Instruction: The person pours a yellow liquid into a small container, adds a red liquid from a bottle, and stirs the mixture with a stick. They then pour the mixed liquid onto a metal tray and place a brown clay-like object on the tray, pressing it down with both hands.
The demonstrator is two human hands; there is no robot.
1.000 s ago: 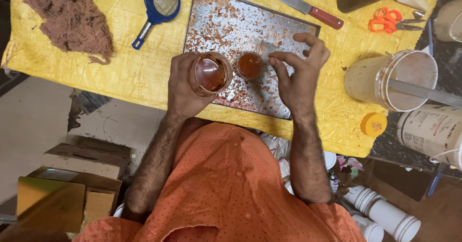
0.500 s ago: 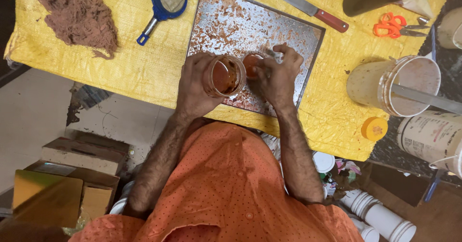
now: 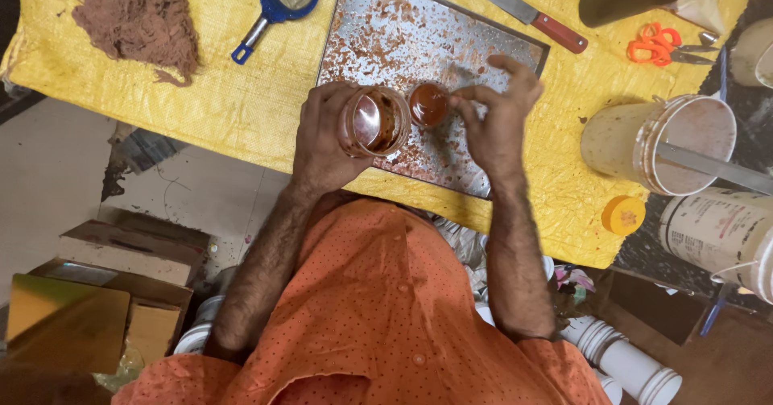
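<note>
Fingers of the left hand (image 3: 326, 135) hide much of the glass jar (image 3: 375, 121).

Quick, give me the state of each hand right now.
Left hand: closed around a small clear jar.
Right hand: fingertips pinching a round reddish-brown lump beside the jar.

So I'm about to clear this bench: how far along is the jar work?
Mid-step. Already done: the metal tray is smeared with brown residue. In hand: the left hand holds a small jar of brown paste, and the right hand pinches a reddish-brown lump beside its mouth. Left: knife and scissors lie out.
</note>
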